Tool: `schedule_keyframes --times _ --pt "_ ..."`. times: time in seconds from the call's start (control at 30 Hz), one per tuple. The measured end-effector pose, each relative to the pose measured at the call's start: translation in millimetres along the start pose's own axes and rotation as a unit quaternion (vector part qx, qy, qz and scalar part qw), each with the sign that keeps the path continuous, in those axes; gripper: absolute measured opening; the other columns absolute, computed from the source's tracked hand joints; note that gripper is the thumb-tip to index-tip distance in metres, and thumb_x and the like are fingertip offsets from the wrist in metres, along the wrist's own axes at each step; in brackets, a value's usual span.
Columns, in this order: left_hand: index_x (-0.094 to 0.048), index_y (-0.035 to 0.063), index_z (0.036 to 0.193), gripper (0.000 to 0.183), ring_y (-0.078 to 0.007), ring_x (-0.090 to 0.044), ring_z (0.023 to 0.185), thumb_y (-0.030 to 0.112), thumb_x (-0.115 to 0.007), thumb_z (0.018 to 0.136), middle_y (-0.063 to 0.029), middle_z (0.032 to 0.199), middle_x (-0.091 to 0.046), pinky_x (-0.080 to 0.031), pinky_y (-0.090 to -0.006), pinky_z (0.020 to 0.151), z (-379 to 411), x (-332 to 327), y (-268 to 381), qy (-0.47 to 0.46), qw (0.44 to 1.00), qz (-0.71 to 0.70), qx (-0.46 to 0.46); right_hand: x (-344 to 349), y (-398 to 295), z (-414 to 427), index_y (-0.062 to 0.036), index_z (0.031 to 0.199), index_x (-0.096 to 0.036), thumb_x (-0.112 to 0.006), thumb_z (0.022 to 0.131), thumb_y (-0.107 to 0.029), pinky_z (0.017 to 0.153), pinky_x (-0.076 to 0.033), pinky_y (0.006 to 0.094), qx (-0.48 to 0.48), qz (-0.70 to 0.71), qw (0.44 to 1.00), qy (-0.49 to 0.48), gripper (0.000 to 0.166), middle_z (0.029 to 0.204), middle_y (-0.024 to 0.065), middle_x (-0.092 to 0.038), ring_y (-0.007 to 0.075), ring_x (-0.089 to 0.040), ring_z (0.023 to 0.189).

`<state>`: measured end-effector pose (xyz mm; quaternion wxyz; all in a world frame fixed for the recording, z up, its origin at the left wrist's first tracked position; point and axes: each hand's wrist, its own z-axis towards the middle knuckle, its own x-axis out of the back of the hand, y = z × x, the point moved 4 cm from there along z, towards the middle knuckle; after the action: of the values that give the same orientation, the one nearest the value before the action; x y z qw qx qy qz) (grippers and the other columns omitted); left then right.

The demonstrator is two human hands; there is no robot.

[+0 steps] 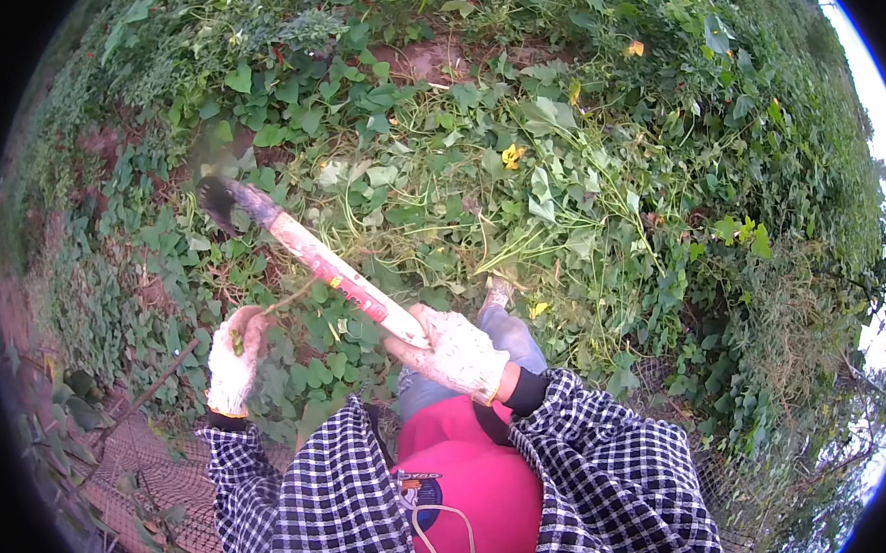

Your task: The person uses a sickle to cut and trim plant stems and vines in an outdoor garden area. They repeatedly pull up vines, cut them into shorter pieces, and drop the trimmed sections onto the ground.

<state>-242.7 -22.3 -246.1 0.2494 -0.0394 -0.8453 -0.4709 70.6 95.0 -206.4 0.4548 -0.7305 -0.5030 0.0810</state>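
Note:
My right hand (458,352), in a soiled white knit work glove, grips the lower end of a sickle-like hand tool (338,275). Its pale handle carries a red and yellow label and slants up to the left. The dark, curved tool head (218,201) is blurred against the leaves, so its exact shape is hard to tell. My left hand (236,356), gloved the same way, is closed around a thin brownish vine stem (292,295) that runs up toward the handle. A bit of yellow-green plant shows between those fingers. Broad-leaved vines (409,207) sprawl over the ground before me.
Cut-looking leafy stalks (535,244) lie across the vines beyond my shoe (498,291). Dark netting (169,480) stretches along the lower left, beside a thin leaning stick (136,403). Bare reddish soil (432,58) shows at the top. Dense foliage (787,167) rises on the right.

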Motion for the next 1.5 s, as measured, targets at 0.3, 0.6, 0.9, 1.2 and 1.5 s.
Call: schedule_keyframes --times 0.3,0.6,0.9,1.2,1.5 --pt "-0.063 0.0015 0.124 0.035 -0.0091 -0.060 0.074 0.030 -0.061 0.103 -0.0035 0.095 -0.071 -0.051 -0.0235 0.067 -8.2 69.1 45.1 0.211 0.969 -0.126 0.021 92.8 185.1 -35.6 -0.0079 0.097 -0.070 -0.056 0.091 -0.048 0.079 -0.056 0.0470 -0.161 -0.182 0.969 -0.049 0.043 0.093 0.0195 -0.073 0.0384 -0.070 0.089" --pt "-0.066 0.0015 0.120 0.039 -0.0213 -0.066 0.095 0.035 -0.059 0.102 -0.0118 0.105 -0.071 -0.052 -0.0335 0.084 142.5 -178.3 47.4 -0.047 0.990 0.132 0.000 122.3 309.8 -170.7 -0.0091 0.094 -0.058 -0.072 0.093 -0.033 0.044 -0.040 0.0259 -0.352 0.400 0.841 0.090 0.027 0.064 -0.0033 -0.053 0.0068 -0.046 0.047" --pt "-0.018 0.0177 0.163 0.074 -0.0253 -0.056 0.125 0.022 -0.059 0.102 -0.0167 0.158 -0.040 -0.047 -0.0373 0.101 247.4 -193.0 100.6 0.097 0.993 0.057 -0.046 237.9 414.3 -194.7 -0.0110 0.088 -0.053 -0.066 0.097 -0.026 0.042 -0.042 0.0269 -0.277 0.509 0.707 0.405 0.022 0.061 -0.0035 -0.050 0.0092 -0.046 0.045" --pt "-0.007 0.0137 0.163 0.106 -0.0339 -0.019 0.154 0.038 -0.076 0.085 -0.0219 0.168 -0.008 -0.027 -0.0409 0.123 212.7 -443.5 -5.4 -0.270 0.863 0.401 0.146 357.0 646.2 -164.9 -0.0072 0.085 -0.056 -0.068 0.094 -0.027 0.043 -0.047 0.0307 -0.350 0.367 0.688 0.519 0.025 0.061 0.0021 -0.054 0.0153 -0.051 0.046" --pt "0.000 0.0047 0.162 0.127 -0.0363 -0.042 0.143 0.050 -0.083 0.078 -0.0273 0.159 -0.033 -0.038 -0.0392 0.118 199.9 -620.5 -148.9 -0.365 0.781 0.479 0.166 176.1 713.5 -98.1 -0.0050 0.102 -0.052 -0.064 0.096 -0.032 0.041 -0.049 0.0340 -0.444 0.432 0.641 0.454 0.030 0.063 0.0036 -0.055 0.0173 -0.055 0.046"
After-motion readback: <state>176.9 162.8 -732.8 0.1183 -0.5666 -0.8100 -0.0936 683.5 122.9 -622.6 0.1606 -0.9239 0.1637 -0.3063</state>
